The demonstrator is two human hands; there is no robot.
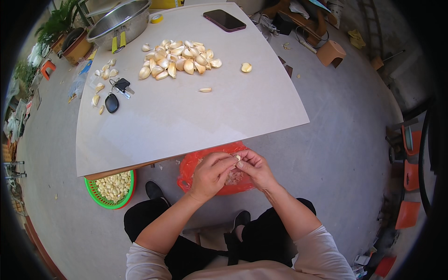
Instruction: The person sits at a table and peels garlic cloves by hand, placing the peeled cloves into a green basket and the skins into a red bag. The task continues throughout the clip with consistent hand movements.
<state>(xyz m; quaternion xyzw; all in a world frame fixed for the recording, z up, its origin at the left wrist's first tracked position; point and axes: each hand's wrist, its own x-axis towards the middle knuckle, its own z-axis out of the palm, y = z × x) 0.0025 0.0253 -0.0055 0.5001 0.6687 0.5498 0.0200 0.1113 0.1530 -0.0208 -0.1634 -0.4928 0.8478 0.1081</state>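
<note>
Between the fingertips of my left hand [211, 173] and my right hand [257, 169] is a small pale garlic clove [238, 158], mostly covered by the fingers. Both hands meet just off the table's near edge, above a red plastic bag [189, 168] with papery garlic skins [233, 178] in it. A heap of unpeeled garlic cloves [178, 57] lies on the white table [196, 115]. One clove [246, 67] sits apart to the right, and a slim one [205, 90] lies in front of the heap. Peeled cloves [113, 185] fill a green plastic basket [91, 196] at lower left.
Left on the tabletop are keys with a black fob [112, 103] and several loose cloves [106, 71]. Farther back stand a metal colander [120, 26], green-handled scissors [119, 42], yellow tape [156, 19] and a phone [224, 20]. A tan stool [330, 53] stands on the floor.
</note>
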